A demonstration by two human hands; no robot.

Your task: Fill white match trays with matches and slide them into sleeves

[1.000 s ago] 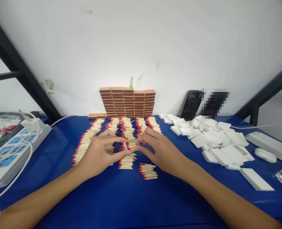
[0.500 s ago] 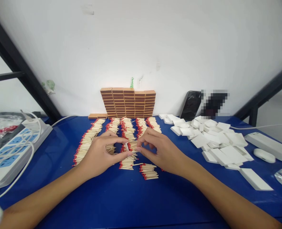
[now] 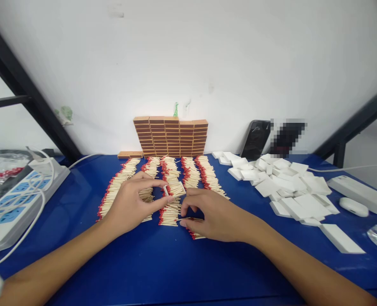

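My left hand [image 3: 135, 199] pinches a small white matchbox tray [image 3: 183, 187] by its left end, thumb below and fingers above. Inside the tray lies a layer of wooden matches [image 3: 175, 189]. My right hand [image 3: 210, 212] hovers low over a small pile of red-headed matches [image 3: 198, 236], partly covering it. Its thumb and index fingertip are slightly apart, around a loose match [image 3: 179, 219] beside that pile. Under and behind both hands run several long rows of matches [image 3: 169, 220], red heads to the left.
A stacked wall of brown matchboxes [image 3: 172, 138] stands against the white wall. White empty trays [image 3: 284, 182] are heaped at right, near a black phone [image 3: 256, 139], a white earphone case [image 3: 353, 207] and a white power bank [image 3: 360, 194]. A power strip [image 3: 25, 199] with cables lies left on the blue table [image 3: 137, 272].
My right hand has left the tray and moved down toward the small match pile. My left hand keeps hold of the tray, whose matches now show.
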